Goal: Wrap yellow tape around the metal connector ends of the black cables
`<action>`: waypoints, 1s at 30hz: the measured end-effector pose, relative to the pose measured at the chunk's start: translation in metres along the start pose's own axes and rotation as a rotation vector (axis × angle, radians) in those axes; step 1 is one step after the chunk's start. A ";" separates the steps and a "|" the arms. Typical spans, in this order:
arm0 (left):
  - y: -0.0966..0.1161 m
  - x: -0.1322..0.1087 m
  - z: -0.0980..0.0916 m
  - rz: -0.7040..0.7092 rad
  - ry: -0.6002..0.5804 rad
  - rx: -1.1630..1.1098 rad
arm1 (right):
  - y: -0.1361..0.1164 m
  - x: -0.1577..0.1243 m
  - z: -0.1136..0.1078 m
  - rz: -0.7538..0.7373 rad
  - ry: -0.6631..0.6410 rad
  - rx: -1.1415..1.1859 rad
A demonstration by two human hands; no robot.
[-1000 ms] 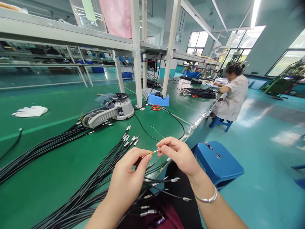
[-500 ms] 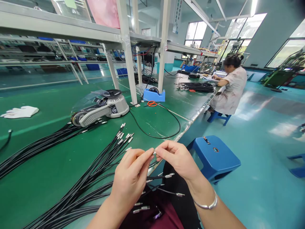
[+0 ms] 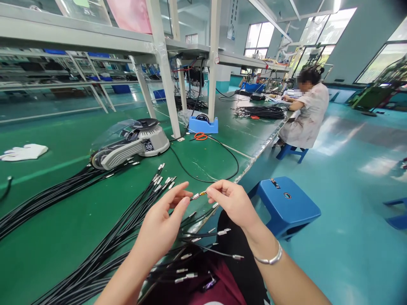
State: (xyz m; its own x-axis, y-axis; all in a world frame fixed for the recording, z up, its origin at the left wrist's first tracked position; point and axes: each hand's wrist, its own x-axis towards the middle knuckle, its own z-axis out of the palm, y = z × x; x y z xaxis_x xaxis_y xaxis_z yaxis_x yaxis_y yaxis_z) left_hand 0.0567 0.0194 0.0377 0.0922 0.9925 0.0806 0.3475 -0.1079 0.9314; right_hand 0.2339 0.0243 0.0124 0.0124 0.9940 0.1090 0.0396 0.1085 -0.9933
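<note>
A thin black cable with a silver metal connector (image 3: 196, 196) spans the gap between my two hands, above the bench's front edge. My left hand (image 3: 163, 218) has its index finger raised, while the thumb and a lower finger close loosely around the cable just behind the connector. A small yellow-orange piece (image 3: 202, 193) shows at the connector's far end. There my right hand (image 3: 230, 201) pinches the tip with thumb and index finger, partly hiding it. Many similar black cables (image 3: 117, 226) with silver ends lie under and beside my left hand, some reaching over my lap.
A grey tape dispenser machine (image 3: 136, 146) stands on the green bench (image 3: 152, 163). Farther back are orange-handled scissors (image 3: 200, 136) and a blue tape holder (image 3: 203, 125). A white glove (image 3: 23, 152) lies left. A blue stool (image 3: 288, 199) stands right; a seated co-worker (image 3: 308, 110) is beyond.
My left hand has drawn back leftward from my right hand, its index finger lifting. The connector and yellow-orange piece now show between the hands. My right hand keeps its pinch.
</note>
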 end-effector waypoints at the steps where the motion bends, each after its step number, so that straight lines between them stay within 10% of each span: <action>1: 0.000 0.002 -0.002 -0.016 -0.018 0.046 | 0.001 0.001 0.000 0.014 0.000 0.014; 13: 0.006 0.010 -0.002 0.058 -0.236 0.194 | -0.007 0.001 -0.004 0.054 -0.022 0.010; 30: 0.001 0.006 0.013 -0.092 -0.203 -0.065 | -0.010 -0.014 0.004 0.113 0.080 0.027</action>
State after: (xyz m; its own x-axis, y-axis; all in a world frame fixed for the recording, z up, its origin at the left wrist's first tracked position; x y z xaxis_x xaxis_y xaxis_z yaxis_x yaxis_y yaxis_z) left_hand 0.0700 0.0242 0.0346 0.2512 0.9652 -0.0727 0.3031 -0.0071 0.9529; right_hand 0.2297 0.0095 0.0205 0.0947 0.9955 -0.0021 0.0069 -0.0027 -1.0000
